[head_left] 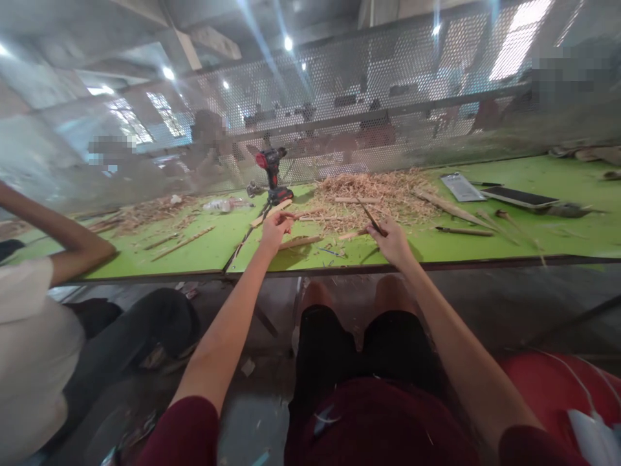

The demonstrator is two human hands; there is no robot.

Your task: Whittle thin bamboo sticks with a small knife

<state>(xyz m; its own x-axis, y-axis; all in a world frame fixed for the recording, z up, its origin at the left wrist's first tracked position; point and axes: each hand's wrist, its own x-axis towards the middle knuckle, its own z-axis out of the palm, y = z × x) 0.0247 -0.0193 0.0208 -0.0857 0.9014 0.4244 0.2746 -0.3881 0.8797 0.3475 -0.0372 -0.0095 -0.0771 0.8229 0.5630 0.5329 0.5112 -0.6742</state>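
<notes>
Over the green tabletop (194,252) our left hand (276,228) grips a wood strip (272,211) (pale); our right hand (392,241) grips a dark tool (371,217).

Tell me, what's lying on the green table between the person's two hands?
In the head view, between the left hand and right hand, a flat wood stick and small shavings lie on the green table.
</notes>
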